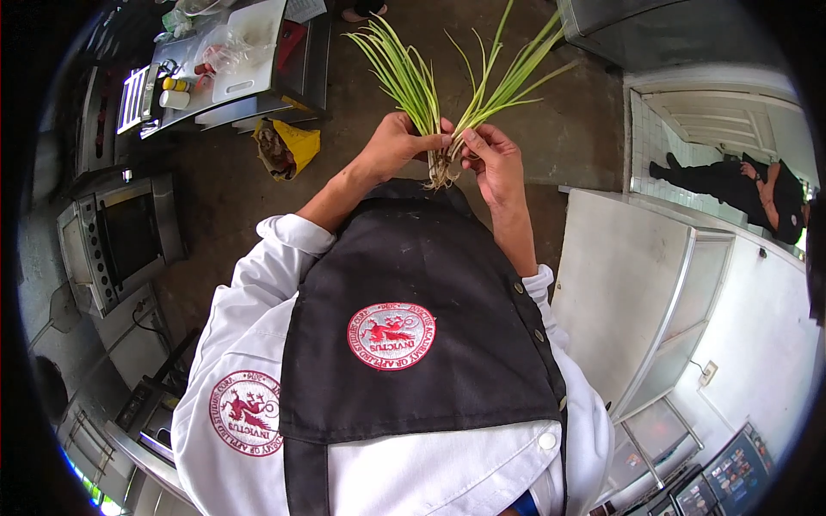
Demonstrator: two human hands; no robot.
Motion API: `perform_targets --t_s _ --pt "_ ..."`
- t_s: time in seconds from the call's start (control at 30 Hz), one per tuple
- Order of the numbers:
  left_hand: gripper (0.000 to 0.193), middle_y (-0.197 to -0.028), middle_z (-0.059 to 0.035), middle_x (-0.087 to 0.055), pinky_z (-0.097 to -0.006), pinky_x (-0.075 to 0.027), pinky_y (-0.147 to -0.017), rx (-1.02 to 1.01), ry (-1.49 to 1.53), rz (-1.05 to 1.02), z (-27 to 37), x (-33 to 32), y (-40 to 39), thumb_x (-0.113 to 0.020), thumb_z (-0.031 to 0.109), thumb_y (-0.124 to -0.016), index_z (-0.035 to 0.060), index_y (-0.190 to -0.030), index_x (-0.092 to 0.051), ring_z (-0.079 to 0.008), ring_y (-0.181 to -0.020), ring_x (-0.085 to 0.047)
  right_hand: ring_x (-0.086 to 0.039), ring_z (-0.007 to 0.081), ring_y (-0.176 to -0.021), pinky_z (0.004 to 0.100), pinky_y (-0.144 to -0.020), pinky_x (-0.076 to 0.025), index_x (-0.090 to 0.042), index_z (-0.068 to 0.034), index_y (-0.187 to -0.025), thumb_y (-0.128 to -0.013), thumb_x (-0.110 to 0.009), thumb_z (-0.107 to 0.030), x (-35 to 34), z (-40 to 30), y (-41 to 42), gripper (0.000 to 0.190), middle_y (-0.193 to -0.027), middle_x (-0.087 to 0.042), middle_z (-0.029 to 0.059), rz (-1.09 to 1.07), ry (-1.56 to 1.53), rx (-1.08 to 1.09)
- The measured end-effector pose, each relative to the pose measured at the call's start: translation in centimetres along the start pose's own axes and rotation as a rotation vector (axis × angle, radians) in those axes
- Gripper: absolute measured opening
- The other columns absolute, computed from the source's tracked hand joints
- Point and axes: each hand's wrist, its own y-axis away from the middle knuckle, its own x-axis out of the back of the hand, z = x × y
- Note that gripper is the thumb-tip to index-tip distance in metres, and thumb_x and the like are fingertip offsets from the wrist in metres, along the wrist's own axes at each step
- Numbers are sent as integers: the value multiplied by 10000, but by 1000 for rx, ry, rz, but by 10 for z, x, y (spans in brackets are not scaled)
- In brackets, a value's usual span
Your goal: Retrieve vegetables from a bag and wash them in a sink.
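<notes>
A bunch of spring onions [423,97] with white stems and tangled roots is held out before my black apron [413,258]. The green leaves fan apart in two groups, pointing away from me. My left hand [401,143] grips the left group low on its stems, thumb across the front. Between the thumb and fingers of my right hand [495,160] is the base of the right group [493,97]. Both hands are close together, and the roots [441,173] hang between them, near the apron's upper edge. Some fingers are hidden behind the stems.
At the left, a metal worktable [187,116] carries a white cutting board [242,80], plastic bags and containers. A yellow bag [302,149] sits on the floor beside it. An oven [129,229] stands farther left, a pale cabinet [619,284] right. Another person [748,187] is by the doorway.
</notes>
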Motion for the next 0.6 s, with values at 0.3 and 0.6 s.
perform_targets --t_s 0.3,0.6 --pt "202 -939 -42 -731 -269 -570 -688 -58 12 69 -4 0 -2 -728 69 -910 28 -1104 -687 -107 -800 -694 -623 80 -709 222 -569 -508 -717 -18 -1094 -902 -750 -105 -4 -4 2 213 -857 -686 9 23 -16 9" --pt "237 -937 -18 -735 -245 -527 -699 -181 -69 26 -6 4 -7 -756 88 -892 21 -1116 -713 -76 -796 -664 -605 62 -706 213 -562 -495 -716 -27 -1083 -894 -768 -141 -4 -8 -2 227 -856 -690 7 18 51 -28"
